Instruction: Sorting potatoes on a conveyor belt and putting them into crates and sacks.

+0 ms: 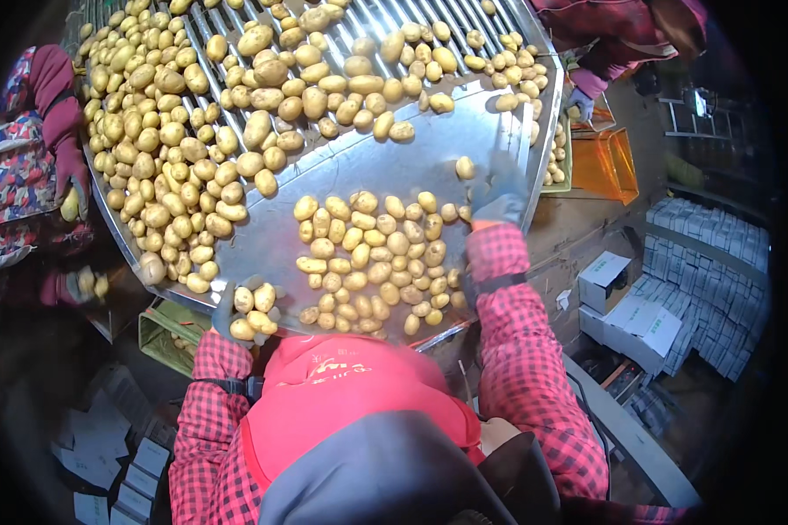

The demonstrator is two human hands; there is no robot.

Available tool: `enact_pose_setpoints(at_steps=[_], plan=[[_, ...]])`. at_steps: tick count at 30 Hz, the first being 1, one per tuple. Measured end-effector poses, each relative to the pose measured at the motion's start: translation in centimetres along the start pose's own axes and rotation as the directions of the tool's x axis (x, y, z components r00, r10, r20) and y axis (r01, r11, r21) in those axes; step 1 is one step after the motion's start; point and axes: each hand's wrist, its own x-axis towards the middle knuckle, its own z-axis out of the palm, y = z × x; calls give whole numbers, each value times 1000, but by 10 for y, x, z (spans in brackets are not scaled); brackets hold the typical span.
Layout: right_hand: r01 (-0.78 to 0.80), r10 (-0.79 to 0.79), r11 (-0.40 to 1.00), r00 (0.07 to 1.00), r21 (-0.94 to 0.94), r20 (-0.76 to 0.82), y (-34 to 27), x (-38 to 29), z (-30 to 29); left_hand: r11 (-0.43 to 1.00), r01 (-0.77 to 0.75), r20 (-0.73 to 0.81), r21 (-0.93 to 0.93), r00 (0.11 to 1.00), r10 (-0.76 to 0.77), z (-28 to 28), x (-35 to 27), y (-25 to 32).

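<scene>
In the head view, my gloved left hand [223, 314] is at the near left edge of a metal sorting table [394, 154]. It cradles several potatoes [253, 308], close to a green crate [161, 328] below the rim. My gloved right hand [501, 193] is over the right side of the table, blurred, so whether its fingers hold anything is unclear. A single potato [465, 168] lies just left of that hand. Between both hands a group of loose potatoes [381, 256] is spread on the smooth sheet metal in front of my red apron [354, 387].
Metal bars [341, 39] at the far side carry more potatoes, with a dense heap [151, 144] on the left. Co-workers stand left [39, 151] and far right [620, 29]. An orange crate [607, 164] stands right of the table; stacked white boxes [709, 275] are beyond.
</scene>
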Motion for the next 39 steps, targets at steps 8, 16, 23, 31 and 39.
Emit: enact_pose_setpoints(at_steps=[8, 16, 23, 31, 39], plan=[[-241, 247, 958, 969, -154, 15, 83, 6, 14, 999, 50, 81, -10, 995, -49, -8, 10, 3], [-370, 374, 924, 927, -93, 28, 66, -62, -15, 995, 96, 177, -38, 980, -88, -15, 10, 6], [-405, 440, 802, 898, -439, -25, 61, 19, 1, 1000, 27, 22, -9, 999, -27, -6, 8, 3], [-48, 234, 788, 945, -614, 227, -16, 108, -21, 1000, -12, 21, 24, 1000, 11, -24, 7, 0], [533, -581, 766, 813, -359, -35, -175, 99, 99, 981, 61, 28, 184, 997, -68, 22, 4, 9]])
